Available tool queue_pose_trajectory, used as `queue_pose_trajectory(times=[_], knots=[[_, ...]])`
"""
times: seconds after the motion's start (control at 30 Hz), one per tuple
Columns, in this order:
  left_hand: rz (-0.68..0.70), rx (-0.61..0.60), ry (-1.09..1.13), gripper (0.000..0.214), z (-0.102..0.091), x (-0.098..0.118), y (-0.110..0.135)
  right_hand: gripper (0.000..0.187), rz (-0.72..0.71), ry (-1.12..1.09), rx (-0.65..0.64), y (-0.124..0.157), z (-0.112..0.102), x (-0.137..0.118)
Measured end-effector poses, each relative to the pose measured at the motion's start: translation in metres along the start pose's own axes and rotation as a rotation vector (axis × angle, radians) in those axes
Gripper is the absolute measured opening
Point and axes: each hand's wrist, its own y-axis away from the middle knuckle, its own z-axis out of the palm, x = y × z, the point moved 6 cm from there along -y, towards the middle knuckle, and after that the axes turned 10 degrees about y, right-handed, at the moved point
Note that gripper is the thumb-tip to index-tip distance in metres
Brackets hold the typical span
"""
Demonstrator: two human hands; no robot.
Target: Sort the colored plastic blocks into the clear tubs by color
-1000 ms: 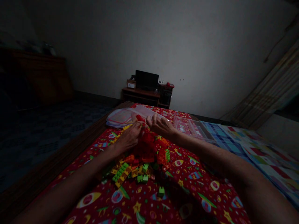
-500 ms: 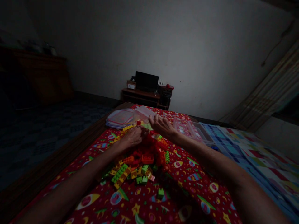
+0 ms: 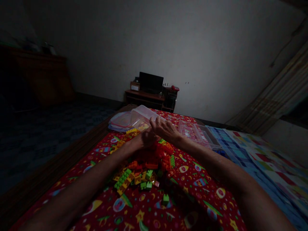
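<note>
A heap of toy building bricks [image 3: 146, 166], red, orange, yellow and green, lies on a red patterned sheet [image 3: 192, 195]. My left hand [image 3: 144, 141] rests on the far side of the heap with its fingers curled down into the red bricks. My right hand [image 3: 165, 128] hovers just beyond it, fingers bent, touching the left hand's fingertips. What either hand grips is hidden in the dim light.
A clear plastic bag [image 3: 127, 120] and a clear compartment box [image 3: 197, 133] lie past the heap. A blue checked sheet [image 3: 255, 154] covers the right. A wooden bed edge [image 3: 72, 150] runs along the left. A low desk with a monitor [image 3: 151, 83] stands at the wall.
The red brick seen above my left hand's fingers a second ago is no longer in view. Both hands have drawn closer together over the heap's far side.
</note>
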Motion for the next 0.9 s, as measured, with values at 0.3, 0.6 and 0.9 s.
queue_pose_trajectory(times=[0.3,0.6,0.9], knots=[[0.051,-0.124,-0.038,0.028,-0.002,0.011,0.016,0.042,0.214,-0.1,-0.179,0.006,0.029,0.037],[-0.102,-0.176,-0.046,0.054,-0.012,-0.014,0.058,0.035,0.699,-0.44,-0.272,0.066,0.081,0.115],[-0.082,-0.202,-0.162,0.053,0.004,-0.033,0.079,0.028,0.924,-0.911,-0.209,0.179,0.106,0.133]])
